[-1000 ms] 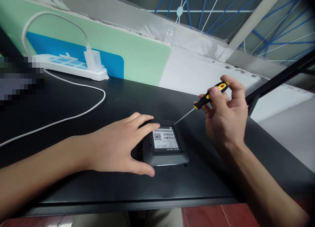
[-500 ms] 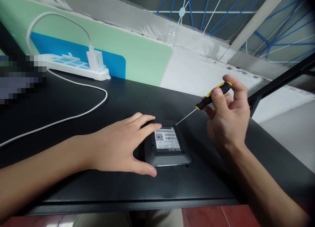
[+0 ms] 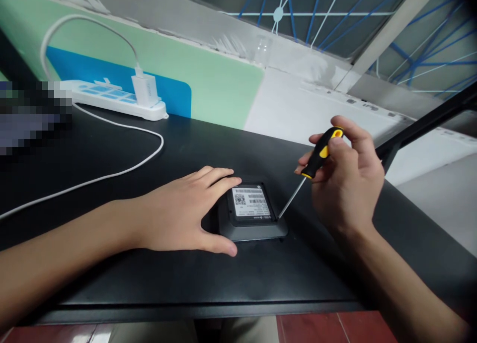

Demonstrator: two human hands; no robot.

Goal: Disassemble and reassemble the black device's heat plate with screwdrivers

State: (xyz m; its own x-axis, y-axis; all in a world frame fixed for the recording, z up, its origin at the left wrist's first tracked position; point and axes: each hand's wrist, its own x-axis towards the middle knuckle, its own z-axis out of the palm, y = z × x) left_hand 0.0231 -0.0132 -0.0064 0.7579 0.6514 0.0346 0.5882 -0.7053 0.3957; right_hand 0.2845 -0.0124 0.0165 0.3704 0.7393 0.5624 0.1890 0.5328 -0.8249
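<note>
A small dark grey, squarish device (image 3: 257,231) lies on the black table, a white label (image 3: 251,202) with a QR code and barcodes facing up. My left hand (image 3: 190,209) rests at its left side, fingers spread, fingertips at the far left corner and thumb stretched along the near side. In my right hand (image 3: 346,169) is a screwdriver (image 3: 320,157) with a black and yellow handle, tilted up to the right. Its thin metal tip meets the device near the label's near right corner. Whether a screw sits under the tip is too small to tell.
Behind, a white power strip (image 3: 115,102) with a plugged-in charger (image 3: 145,90) stands against the wall. A white cable (image 3: 122,171) loops across the table's left side. A black metal bar (image 3: 428,119) slants at the right. The table's front edge (image 3: 208,310) runs nearby.
The screwdriver tip has moved from the device's far right corner to its near right corner, and the handle now stands steeper. My left hand stays almost in place.
</note>
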